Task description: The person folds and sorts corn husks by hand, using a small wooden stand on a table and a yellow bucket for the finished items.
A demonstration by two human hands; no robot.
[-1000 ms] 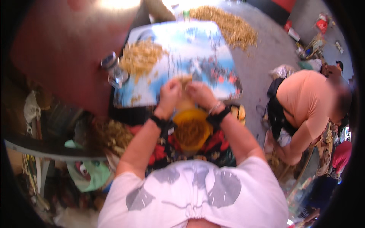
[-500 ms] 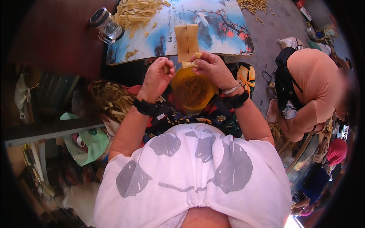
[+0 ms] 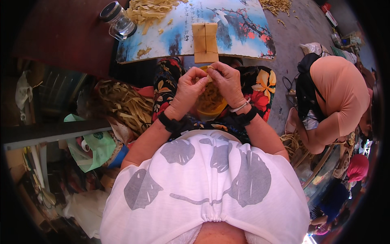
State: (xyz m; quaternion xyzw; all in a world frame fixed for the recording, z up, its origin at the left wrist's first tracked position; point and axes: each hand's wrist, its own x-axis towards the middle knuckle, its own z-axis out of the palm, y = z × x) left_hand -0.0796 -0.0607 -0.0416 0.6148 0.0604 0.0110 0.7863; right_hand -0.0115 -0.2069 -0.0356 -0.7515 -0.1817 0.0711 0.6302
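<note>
Over the yellow tub [image 3: 222, 109], my left hand [image 3: 188, 90] and my right hand [image 3: 228, 83] meet with their fingertips pinched together. Between them is a small folded piece of pale yellow strip [image 3: 209, 76], mostly covered by the fingers. Its material cannot be made out. Inside the tub, below my hands, lie several yellowish-brown curled pieces [image 3: 209, 97]. Just beyond my fingers, a light wooden board [image 3: 205, 42] with a dark cord or wire down its middle stands at the table's near edge.
The painted tabletop [image 3: 174, 38] ahead carries a heap of flat pale strips [image 3: 148, 10] and a lidded glass mug [image 3: 120, 24]. More strips [image 3: 126, 103] lie at my left. A green plastic bag [image 3: 93, 146] hangs lower left. Another person [image 3: 339, 93] bends over at the right.
My left hand has moved right and up to my right hand, and both now pinch the pale strip. Earlier the right hand alone held its knotted or folded end.
</note>
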